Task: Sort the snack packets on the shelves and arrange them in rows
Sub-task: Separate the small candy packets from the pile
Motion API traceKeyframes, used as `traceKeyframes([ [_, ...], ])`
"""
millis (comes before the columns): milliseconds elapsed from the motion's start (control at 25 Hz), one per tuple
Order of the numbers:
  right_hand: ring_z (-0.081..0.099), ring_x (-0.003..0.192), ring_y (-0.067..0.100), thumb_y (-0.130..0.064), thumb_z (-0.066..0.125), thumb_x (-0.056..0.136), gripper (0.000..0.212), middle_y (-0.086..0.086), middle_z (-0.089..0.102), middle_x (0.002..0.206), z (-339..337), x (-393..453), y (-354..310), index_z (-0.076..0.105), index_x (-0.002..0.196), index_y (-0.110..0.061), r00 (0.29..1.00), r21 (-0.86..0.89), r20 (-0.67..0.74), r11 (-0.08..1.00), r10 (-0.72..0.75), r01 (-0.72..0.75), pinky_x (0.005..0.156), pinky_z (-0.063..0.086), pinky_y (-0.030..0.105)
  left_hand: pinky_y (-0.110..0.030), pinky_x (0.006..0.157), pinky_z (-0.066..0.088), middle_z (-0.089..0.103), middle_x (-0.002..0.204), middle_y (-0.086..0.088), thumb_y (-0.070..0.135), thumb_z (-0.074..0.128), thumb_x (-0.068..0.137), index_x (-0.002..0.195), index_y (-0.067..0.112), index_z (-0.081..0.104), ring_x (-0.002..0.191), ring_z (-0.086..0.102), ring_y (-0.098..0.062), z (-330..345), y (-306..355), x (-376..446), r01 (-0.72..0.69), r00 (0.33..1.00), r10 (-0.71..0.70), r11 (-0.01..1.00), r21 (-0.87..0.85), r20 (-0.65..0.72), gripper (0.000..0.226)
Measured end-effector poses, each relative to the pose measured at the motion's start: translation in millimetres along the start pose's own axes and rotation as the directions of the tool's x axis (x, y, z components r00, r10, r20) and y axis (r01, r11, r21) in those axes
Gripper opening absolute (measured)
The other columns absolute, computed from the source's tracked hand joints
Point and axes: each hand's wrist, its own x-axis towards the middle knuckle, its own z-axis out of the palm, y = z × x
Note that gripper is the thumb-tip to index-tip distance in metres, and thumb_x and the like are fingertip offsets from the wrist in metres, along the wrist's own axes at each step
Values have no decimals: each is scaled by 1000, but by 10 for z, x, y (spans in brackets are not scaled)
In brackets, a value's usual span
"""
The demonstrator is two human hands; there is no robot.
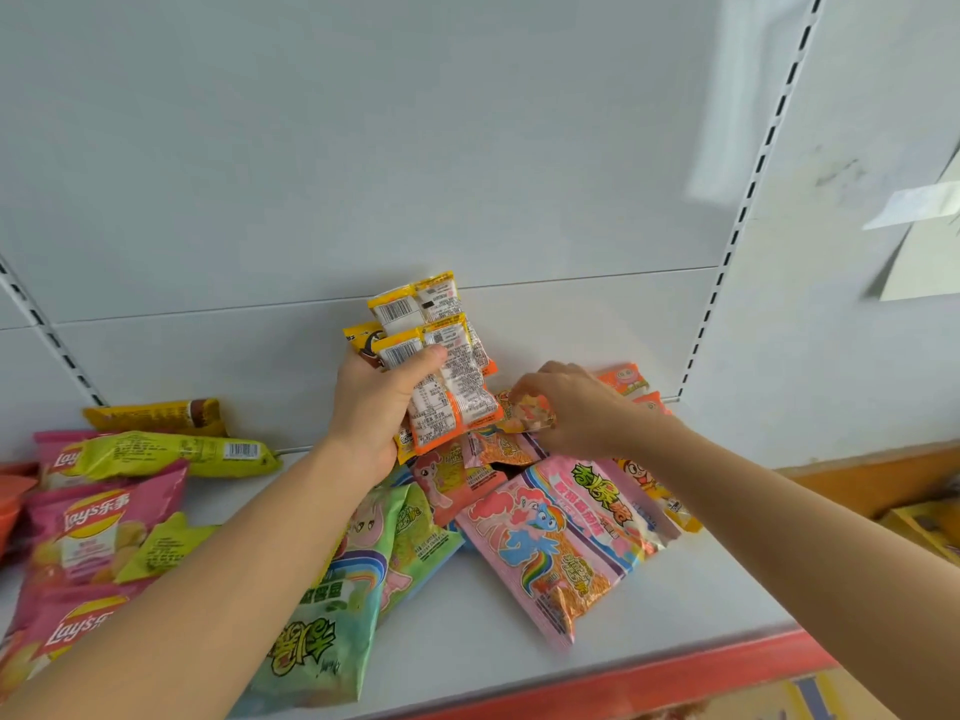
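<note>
On the white shelf [675,579], the left hand [371,407] clamps a small-packet stack [441,366]; the right hand [576,407] pinches another packet [527,414]. Best square it onto the stack.

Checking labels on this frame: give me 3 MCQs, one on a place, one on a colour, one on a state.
1. Where do the Lay's bags lie?
A. the shelf's left end
B. the right end
C. a basket

2. What colour is the shelf's front edge?
A. blue
B. red
C. green

3. What is the left hand doing?
A. resting flat
B. hanging idle
C. holding a stack of small packets

Answers:
1. A, they lie at the picture's left.
2. B, a red strip runs along the front.
3. C, thumb and fingers curl round the stack, while the right hand pinches another small packet.
</note>
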Motion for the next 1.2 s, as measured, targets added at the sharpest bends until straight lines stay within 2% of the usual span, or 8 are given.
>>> traceKeyframes([
  [120, 61, 102, 20, -7, 62, 87, 37, -4, 63, 112, 96, 52, 32, 63, 120, -24, 986, -30, -167, 999, 23, -28, 79, 55, 35, -48, 79, 62, 76, 110, -10, 5, 75, 86, 123, 9, 66, 97, 76, -28, -91, 12, 5, 31, 999, -30, 999, -32, 20, 38],
  [240, 67, 89, 19, -7, 60, 95, 19, -4, 70, 97, 2, 64, -16, 69, 107, -18, 890, 293, -443, 956, 104, 34, 75, 55, 30, -40, 68, 63, 77, 106, -10, 2, 75, 85, 120, 9, 67, 94, 76, -26, -149, 40, 9, 18, 1000, -18, 1000, -24, 16, 37],
  [360, 71, 87, 21, 0, 57, 97, 18, 2, 71, 94, -180, 48, -168, 69, 105, -10, 864, 758, -434, 622, 255, 197, 71, 58, 29, -39, 71, 63, 78, 104, -3, 3, 80, 82, 118, 12, 65, 92, 76, -20, -170, 43, 43, -80, 996, 83, 992, 95, -20, 40],
  [480, 71, 88, 27, 2, 54, 99, 19, 22, 71, 102, -245, 15, -328, 69, 110, -2, 886, 876, -386, 402, 257, 265, 76, 60, 37, -33, 74, 62, 75, 104, 5, 10, 84, 79, 119, 17, 59, 88, 74, -5, -121, 49, 50, -159, 979, 182, 964, 214, -92, 47],
  [600, 69, 74, 20, -1, 61, 97, 11, 15, 70, 87, -289, -39, -463, 71, 97, -5, 880, 860, -402, 433, 253, 269, 69, 58, 36, -28, 79, 59, 74, 109, 6, 25, 86, 79, 123, 16, 57, 96, 72, -2, -29, 119, 26, -202, 977, 210, 969, 145, -38, 54],
  [720, 67, 58, 17, -5, 67, 94, 6, 9, 67, 79, -312, -80, -599, 71, 91, -8, 852, 846, -407, 486, 329, 217, 58, 57, 31, -47, 89, 58, 75, 116, -3, 41, 91, 68, 127, 14, 57, 108, 72, -21, 80, 179, 3, -134, 985, 135, 991, -16, 109, 73],
  [1000, 72, 77, 16, -28, 72, 89, 13, -2, 76, 86, -418, -423, -22, 73, 100, -22, 737, 677, -449, 730, 506, -89, 75, 61, 39, -58, 84, 59, 76, 110, -11, 13, 88, 74, 122, 10, 65, 98, 75, -32, 350, 113, -45, -32, 964, 41, 999, -40, 263, 54],
  [1200, 52, 127, 25, -56, 84, 71, 98, 5, 51, 146, -286, -744, 765, 38, 151, -23, 808, 291, 12, 771, 589, -567, 103, 44, 38, -54, 81, 61, 77, 106, -9, 13, 83, 80, 116, 11, 68, 95, 76, -29, 426, 20, -85, -10, 969, 19, 999, -36, 248, 39],
])
